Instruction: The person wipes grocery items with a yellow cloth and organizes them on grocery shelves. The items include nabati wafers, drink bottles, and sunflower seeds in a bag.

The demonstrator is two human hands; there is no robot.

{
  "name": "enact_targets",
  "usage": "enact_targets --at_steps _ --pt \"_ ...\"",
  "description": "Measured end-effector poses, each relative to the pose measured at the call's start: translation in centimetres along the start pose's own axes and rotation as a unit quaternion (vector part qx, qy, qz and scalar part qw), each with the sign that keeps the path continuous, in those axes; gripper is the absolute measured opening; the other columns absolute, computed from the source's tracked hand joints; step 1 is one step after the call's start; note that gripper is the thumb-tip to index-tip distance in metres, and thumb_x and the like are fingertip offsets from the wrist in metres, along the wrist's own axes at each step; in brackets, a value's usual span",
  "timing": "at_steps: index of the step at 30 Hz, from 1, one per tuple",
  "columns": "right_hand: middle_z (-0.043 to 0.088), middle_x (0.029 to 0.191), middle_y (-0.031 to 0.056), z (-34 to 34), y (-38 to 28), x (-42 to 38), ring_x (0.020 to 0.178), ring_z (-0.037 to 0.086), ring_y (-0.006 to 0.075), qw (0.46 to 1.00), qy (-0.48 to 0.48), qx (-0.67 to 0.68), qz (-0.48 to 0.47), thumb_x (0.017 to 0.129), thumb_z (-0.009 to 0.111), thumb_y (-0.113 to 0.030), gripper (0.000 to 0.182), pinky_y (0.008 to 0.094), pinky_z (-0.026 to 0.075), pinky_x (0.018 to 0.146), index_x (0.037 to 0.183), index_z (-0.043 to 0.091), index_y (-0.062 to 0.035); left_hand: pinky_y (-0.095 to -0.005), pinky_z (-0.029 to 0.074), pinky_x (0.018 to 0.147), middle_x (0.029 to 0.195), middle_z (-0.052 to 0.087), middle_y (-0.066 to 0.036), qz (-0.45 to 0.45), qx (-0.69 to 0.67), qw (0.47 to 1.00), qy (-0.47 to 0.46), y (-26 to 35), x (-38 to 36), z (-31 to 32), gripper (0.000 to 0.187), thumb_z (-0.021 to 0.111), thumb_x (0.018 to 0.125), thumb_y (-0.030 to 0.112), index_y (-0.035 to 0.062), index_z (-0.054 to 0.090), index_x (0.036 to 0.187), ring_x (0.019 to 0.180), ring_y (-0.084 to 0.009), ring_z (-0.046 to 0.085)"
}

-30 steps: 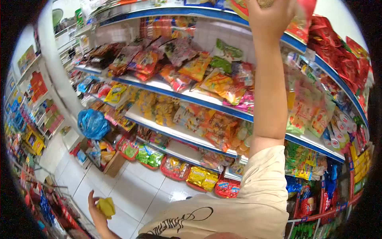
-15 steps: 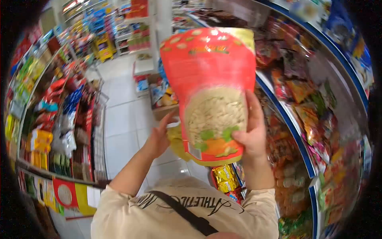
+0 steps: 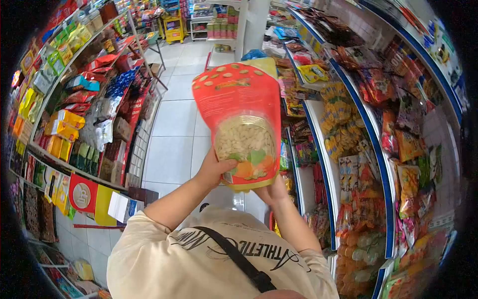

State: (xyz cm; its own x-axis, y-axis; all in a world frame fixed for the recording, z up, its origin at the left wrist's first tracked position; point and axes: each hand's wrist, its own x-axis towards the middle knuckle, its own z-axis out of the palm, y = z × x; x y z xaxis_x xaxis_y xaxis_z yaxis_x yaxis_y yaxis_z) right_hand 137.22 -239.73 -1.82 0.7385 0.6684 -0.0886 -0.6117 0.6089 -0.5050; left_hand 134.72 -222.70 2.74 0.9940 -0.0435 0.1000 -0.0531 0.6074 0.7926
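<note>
A big red stand-up bag of seeds (image 3: 246, 107) is held up in front of me, its clear window showing pale seeds above a printed pumpkin and green leaves. My left hand (image 3: 214, 167) grips its lower left edge, thumb across the front and the other fingers behind. At the lower right corner, my right hand (image 3: 274, 192) holds the bag from below and behind; most of its fingers are hidden by the bag.
Shelves of packaged snacks (image 3: 368, 164) rise close on my right. On my left stands a rack (image 3: 84, 124) of colourful packets. A white tiled aisle (image 3: 172, 119) runs between them to a pillar (image 3: 255, 30) and a yellow stand (image 3: 173, 27).
My left hand, formerly off the bag, now grips its left edge. My right hand has moved from the right side to underneath. The bag sits lower and further left in view.
</note>
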Motion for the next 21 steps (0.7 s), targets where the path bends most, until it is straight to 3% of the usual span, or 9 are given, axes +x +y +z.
enact_targets --at_steps 3,4,7,10,13,16,19,20,21 --pt "0.044 0.126 0.0126 -0.7 0.2 -0.1 0.113 0.045 0.0265 1.0 -0.001 0.012 -0.004 0.087 0.042 -0.043 0.054 0.0396 0.038 0.094 0.127 0.038 -0.0069 -0.0353 0.038 0.094 0.121 0.047 -0.011 0.007 0.014 1.0 0.01 -0.2 0.0 -0.7 0.07 0.065 0.065 0.006 0.0016 0.031 0.127 0.11 -0.0221 0.048" --pt "0.042 0.128 0.0128 -1.0 0.2 0.1 0.116 0.043 0.0262 0.999 -0.024 0.032 -0.01 0.088 0.04 -0.038 0.054 0.0393 0.035 0.096 0.128 0.034 -0.0022 -0.0352 0.038 0.094 0.121 0.047 -0.011 0.016 0.014 1.0 0.01 -0.4 0.0 -0.8 0.07 0.065 0.065 0.005 0.0016 0.031 0.127 0.11 -0.0221 0.048" --pt "0.047 0.123 0.0145 -1.9 0.6 -0.2 0.109 0.049 0.0262 0.999 0.042 -0.015 -0.021 0.083 0.048 -0.025 0.051 0.0378 0.038 0.094 0.126 0.037 -0.0006 -0.0348 0.038 0.094 0.121 0.047 -0.011 0.011 -0.034 0.999 -0.006 0.0 0.1 -0.9 0.07 0.065 0.065 0.005 0.0019 0.031 0.127 0.111 -0.0221 0.047" --pt "0.051 0.117 0.0156 -1.7 -0.5 -1.3 0.103 0.053 0.0258 0.987 0.018 -0.143 -0.071 0.071 0.049 -0.01 0.054 0.0365 0.041 0.091 0.123 0.039 0.001 -0.0348 0.038 0.094 0.121 0.047 -0.011 0.032 -0.051 0.998 -0.016 0.9 0.2 -1.2 0.071 0.066 0.065 0.006 0.0022 0.032 0.127 0.111 -0.0221 0.047" --pt "0.052 0.112 0.0157 0.0 -3.4 -1.7 0.1 0.054 0.0254 0.953 0.129 -0.154 -0.229 0.063 0.045 -0.003 0.056 0.036 0.043 0.089 0.119 0.041 0.001 -0.0351 0.037 0.094 0.122 0.046 -0.011 0.071 0.0 0.997 -0.007 1.3 0.7 -1.9 0.071 0.067 0.065 0.007 0.0026 0.032 0.127 0.112 -0.0213 0.046" --pt "0.052 0.108 0.0129 3.0 -5.4 -2.2 0.098 0.053 0.0255 0.905 0.126 -0.187 -0.359 0.068 0.045 -0.003 0.042 0.0353 0.045 0.085 0.109 0.044 -0.0031 -0.0351 0.037 0.094 0.122 0.046 -0.011 0.059 0.05 0.997 -0.03 1.2 0.8 -2.1 0.071 0.066 0.066 0.007 0.003 0.032 0.127 0.113 -0.0204 0.045" --pt "0.051 0.099 0.011 3.6 -4.0 -2.0 0.086 0.053 0.024 0.774 0.135 -0.519 -0.337 0.065 0.054 -0.01 0.045 0.0352 0.045 0.077 0.109 0.046 -0.0027 -0.0348 0.037 0.094 0.122 0.045 -0.01 0.018 0.06 0.997 -0.045 -1.7 0.1 -2.6 0.067 0.064 0.069 0.009 0.0035 0.031 0.128 0.113 -0.0201 0.045" --pt "0.049 0.085 0.0083 3.7 -3.9 -1.1 0.072 0.049 0.0245 0.531 0.067 -0.722 -0.439 0.06 0.061 -0.013 0.037 0.0368 0.041 0.067 0.095 0.054 -0.0063 -0.0346 0.037 0.094 0.122 0.045 -0.01 0.009 0.081 0.996 -0.041 -2.7 -0.3 -2.7 0.065 0.062 0.072 0.011 0.0037 0.031 0.128 0.112 -0.02 0.044" --pt "0.048 0.082 0.0076 4.5 -3.0 -1.3 0.071 0.047 0.0255 0.476 0.041 -0.746 -0.465 0.057 0.062 -0.015 0.033 0.037 0.039 0.066 0.089 0.056 -0.0086 -0.0345 0.037 0.094 0.122 0.045 -0.01 0.003 0.103 0.994 -0.038 -3.5 -0.4 -2.7 0.062 0.061 0.074 0.013 0.0038 0.031 0.128 0.112 -0.0199 0.044"
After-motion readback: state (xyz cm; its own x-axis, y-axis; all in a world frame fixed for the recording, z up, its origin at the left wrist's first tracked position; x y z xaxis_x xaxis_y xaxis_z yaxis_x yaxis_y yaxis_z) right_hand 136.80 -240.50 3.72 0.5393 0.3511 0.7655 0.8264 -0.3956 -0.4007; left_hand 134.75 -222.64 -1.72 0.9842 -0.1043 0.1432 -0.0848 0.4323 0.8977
